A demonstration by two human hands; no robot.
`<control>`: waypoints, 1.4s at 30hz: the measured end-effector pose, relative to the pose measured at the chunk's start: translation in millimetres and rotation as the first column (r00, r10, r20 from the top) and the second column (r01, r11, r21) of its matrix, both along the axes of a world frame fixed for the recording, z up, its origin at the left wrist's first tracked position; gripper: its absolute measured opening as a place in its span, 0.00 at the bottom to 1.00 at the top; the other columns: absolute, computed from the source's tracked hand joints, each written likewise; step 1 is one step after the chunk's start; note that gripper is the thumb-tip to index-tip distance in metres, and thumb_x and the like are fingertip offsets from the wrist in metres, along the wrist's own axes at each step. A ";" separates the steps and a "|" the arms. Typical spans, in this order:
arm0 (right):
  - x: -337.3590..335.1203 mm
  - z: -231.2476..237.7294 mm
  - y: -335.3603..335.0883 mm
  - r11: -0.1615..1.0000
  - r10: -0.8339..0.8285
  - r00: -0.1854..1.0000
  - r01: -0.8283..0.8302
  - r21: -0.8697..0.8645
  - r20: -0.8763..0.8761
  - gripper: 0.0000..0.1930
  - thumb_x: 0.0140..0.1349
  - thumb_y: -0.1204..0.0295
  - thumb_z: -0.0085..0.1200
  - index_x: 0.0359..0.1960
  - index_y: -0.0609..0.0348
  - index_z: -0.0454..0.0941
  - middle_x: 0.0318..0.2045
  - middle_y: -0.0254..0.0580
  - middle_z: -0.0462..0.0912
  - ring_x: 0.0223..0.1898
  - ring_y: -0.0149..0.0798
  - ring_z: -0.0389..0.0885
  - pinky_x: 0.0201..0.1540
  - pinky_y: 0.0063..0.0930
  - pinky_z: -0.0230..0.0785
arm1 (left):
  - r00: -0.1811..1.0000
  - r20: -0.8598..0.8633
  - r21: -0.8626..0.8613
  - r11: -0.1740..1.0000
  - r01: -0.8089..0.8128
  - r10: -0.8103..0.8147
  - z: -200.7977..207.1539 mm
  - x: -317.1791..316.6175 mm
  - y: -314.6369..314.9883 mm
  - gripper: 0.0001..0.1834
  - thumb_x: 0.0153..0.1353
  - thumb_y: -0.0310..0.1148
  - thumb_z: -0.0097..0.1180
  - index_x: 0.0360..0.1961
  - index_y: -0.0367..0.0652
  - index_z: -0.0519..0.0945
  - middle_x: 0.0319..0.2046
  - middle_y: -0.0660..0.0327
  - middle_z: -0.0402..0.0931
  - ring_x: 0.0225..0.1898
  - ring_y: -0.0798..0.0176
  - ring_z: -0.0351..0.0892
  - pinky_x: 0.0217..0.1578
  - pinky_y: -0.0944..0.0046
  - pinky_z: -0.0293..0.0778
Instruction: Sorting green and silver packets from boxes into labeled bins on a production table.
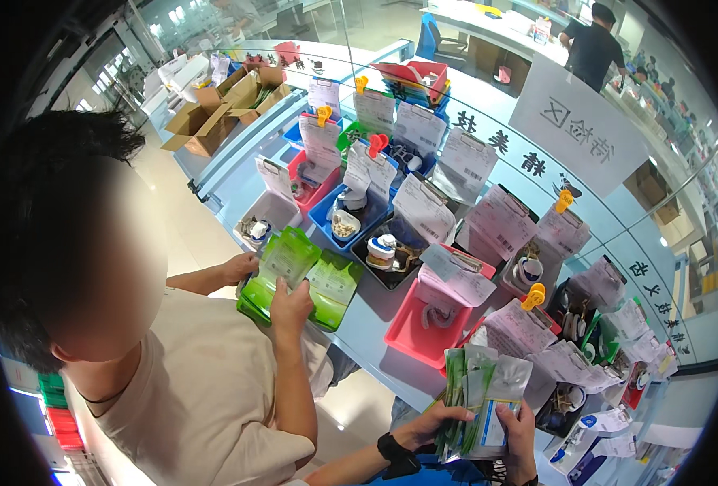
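Note:
In front of me, near the lower right, I hold a fanned bundle of green and silver plastic pouches (466, 385). My left hand (430, 424), with a black watch on its wrist, is closed on the bundle's left side, thumb across the front. My right hand (519, 441) grips the right side, its thumb on a clear silver pouch with a blue-and-white label (494, 423). Just beyond the pouches stands a pink tray (414, 336) holding a clear curved piece and a clipboard with papers.
A co-worker in a beige shirt (189, 389) stands at my left, holding bright green pouches (336, 279). Several coloured trays with clipboards and dental models (381, 251) crowd the light blue table (367, 324). Open cardboard boxes (213, 117) sit at the far left, below a glass partition.

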State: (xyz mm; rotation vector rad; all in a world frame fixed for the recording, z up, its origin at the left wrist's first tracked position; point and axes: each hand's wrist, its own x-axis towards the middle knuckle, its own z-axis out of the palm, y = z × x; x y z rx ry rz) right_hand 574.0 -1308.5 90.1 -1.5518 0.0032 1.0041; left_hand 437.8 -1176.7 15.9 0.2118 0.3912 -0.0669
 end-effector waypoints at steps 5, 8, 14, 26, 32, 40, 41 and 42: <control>1.4 6.2 4.7 0.999 0.037 0.999 -0.036 0.034 -0.026 0.23 0.61 0.68 0.63 0.55 0.67 0.72 0.44 0.44 0.83 0.42 0.32 0.81 0.48 0.27 0.74 | 1.000 -0.002 0.001 1.000 -0.020 0.020 3.3 -0.8 3.5 0.36 0.55 0.30 0.63 0.65 0.33 0.66 0.56 0.51 0.76 0.53 0.57 0.81 0.57 0.58 0.75; 2.6 1.1 4.6 0.999 0.023 1.000 -0.022 0.046 -0.020 0.23 0.62 0.68 0.62 0.55 0.66 0.72 0.44 0.44 0.82 0.43 0.33 0.82 0.49 0.28 0.74 | 0.999 -0.025 -0.061 0.998 -0.035 0.034 0.4 -3.7 6.7 0.36 0.56 0.30 0.62 0.65 0.33 0.66 0.56 0.50 0.76 0.53 0.56 0.81 0.57 0.58 0.76; 3.8 -2.9 2.7 0.998 0.040 0.998 -0.038 0.052 -0.039 0.23 0.63 0.68 0.62 0.57 0.65 0.72 0.46 0.43 0.82 0.44 0.33 0.82 0.50 0.28 0.73 | 0.999 -0.020 -0.077 0.996 -0.048 0.047 0.6 -7.7 7.6 0.32 0.57 0.29 0.63 0.63 0.32 0.68 0.50 0.52 0.80 0.45 0.60 0.85 0.50 0.60 0.81; 3.4 -4.9 4.1 0.994 0.082 0.996 -0.079 0.076 -0.037 0.23 0.64 0.70 0.60 0.58 0.65 0.71 0.48 0.43 0.81 0.46 0.34 0.81 0.52 0.29 0.73 | 0.997 -0.030 -0.081 0.994 -0.077 0.074 2.1 -12.3 3.7 0.29 0.57 0.30 0.63 0.60 0.32 0.71 0.47 0.52 0.82 0.43 0.61 0.86 0.47 0.60 0.83; 3.4 1.1 5.6 0.993 0.101 0.994 -0.099 0.068 -0.033 0.22 0.65 0.69 0.59 0.58 0.65 0.71 0.47 0.41 0.82 0.45 0.33 0.81 0.51 0.28 0.72 | 0.992 -0.052 -0.075 0.990 -0.117 0.113 5.4 -13.4 -0.8 0.28 0.58 0.31 0.63 0.58 0.31 0.72 0.45 0.53 0.82 0.40 0.60 0.86 0.45 0.60 0.84; 8.7 -16.9 -9.5 0.986 0.125 0.992 -0.122 0.117 -0.023 0.21 0.65 0.69 0.58 0.57 0.65 0.72 0.46 0.42 0.82 0.44 0.33 0.81 0.50 0.27 0.73 | 0.995 -0.029 -0.028 0.995 -0.094 0.093 7.5 -14.0 -9.5 0.30 0.59 0.33 0.64 0.60 0.32 0.71 0.47 0.54 0.81 0.43 0.62 0.85 0.48 0.62 0.82; 8.6 -16.4 -9.4 0.988 0.110 0.993 -0.105 0.115 -0.037 0.21 0.65 0.70 0.58 0.57 0.66 0.72 0.46 0.42 0.82 0.44 0.33 0.81 0.50 0.27 0.73 | 0.995 -0.029 -0.026 0.995 -0.097 0.096 7.8 -13.2 -8.6 0.30 0.59 0.33 0.64 0.60 0.32 0.71 0.47 0.54 0.81 0.43 0.62 0.85 0.48 0.62 0.82; 8.0 -15.1 -9.5 0.988 0.111 0.993 -0.106 0.115 -0.037 0.21 0.65 0.70 0.58 0.57 0.66 0.72 0.46 0.42 0.82 0.44 0.33 0.81 0.50 0.27 0.73 | 0.995 -0.031 -0.024 0.995 -0.096 0.095 8.5 -12.8 -8.6 0.29 0.58 0.32 0.64 0.59 0.32 0.71 0.46 0.54 0.81 0.42 0.62 0.85 0.47 0.62 0.82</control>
